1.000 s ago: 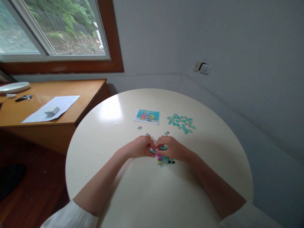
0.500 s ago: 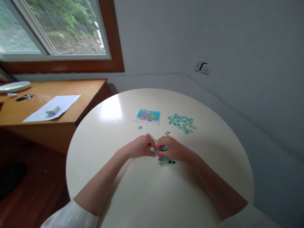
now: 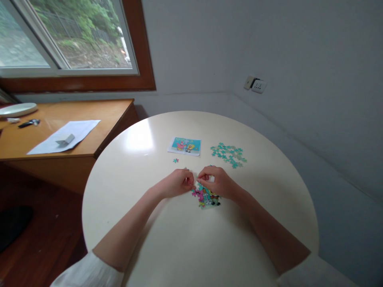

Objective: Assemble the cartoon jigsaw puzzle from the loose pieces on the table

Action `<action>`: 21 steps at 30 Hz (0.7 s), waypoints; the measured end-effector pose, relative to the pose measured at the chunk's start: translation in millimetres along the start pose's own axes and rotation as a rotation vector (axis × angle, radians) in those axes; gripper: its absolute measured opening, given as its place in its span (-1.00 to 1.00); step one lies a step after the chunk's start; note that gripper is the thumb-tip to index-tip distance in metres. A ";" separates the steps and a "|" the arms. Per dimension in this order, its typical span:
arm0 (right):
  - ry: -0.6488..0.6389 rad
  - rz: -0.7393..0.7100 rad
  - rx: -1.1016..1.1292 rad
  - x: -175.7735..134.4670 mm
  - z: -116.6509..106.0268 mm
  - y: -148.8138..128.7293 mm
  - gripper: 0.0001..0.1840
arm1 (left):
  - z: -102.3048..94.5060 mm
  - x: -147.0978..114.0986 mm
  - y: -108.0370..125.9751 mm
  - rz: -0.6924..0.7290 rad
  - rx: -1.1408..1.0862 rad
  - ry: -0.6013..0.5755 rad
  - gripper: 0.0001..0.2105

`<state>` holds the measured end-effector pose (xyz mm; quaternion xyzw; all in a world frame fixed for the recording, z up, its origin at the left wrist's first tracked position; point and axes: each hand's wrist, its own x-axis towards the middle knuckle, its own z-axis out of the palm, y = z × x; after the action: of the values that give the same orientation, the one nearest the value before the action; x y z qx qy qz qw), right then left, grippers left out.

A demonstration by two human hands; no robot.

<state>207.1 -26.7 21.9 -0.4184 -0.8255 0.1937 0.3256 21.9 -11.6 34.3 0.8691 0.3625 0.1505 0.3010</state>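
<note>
A partly joined jigsaw puzzle with pink, teal and yellow cartoon figures lies on the round table in front of me. My left hand is at its upper left, fingers curled together, fingertips close to the pink part. Over the puzzle's upper edge, my right hand has thumb and forefinger brought together in a pinch. Whatever either hand holds is too small or hidden to make out. Loose puzzle pieces lie just beyond both hands, partly covered by them.
A picture card of the cartoon lies farther back on the white table. One loose piece is in front of it. Several teal pieces are heaped to the right. A wooden desk with paper stands at left.
My right hand has lifted slightly up and away from my left, and its fingertips are now apart from the left ones. More of the puzzle's pink left part shows.
</note>
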 end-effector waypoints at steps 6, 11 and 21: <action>0.000 -0.013 -0.059 0.0 1.3 3.7 -0.93 | 0.2 0.5 3.2 -0.013 0.017 -0.020 -0.93; 0.001 -0.005 -0.063 -0.1 0.4 2.3 -0.93 | 1.4 1.4 0.3 0.001 0.019 -0.008 -0.94; 0.063 0.000 -0.104 0.9 -1.4 4.5 -0.93 | -9.3 1.0 -6.3 -0.077 0.056 0.221 -0.81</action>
<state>210.2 -23.3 20.6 -0.4407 -0.8238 0.1372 0.3292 14.8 -3.5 37.5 0.8407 0.4307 0.2233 0.2404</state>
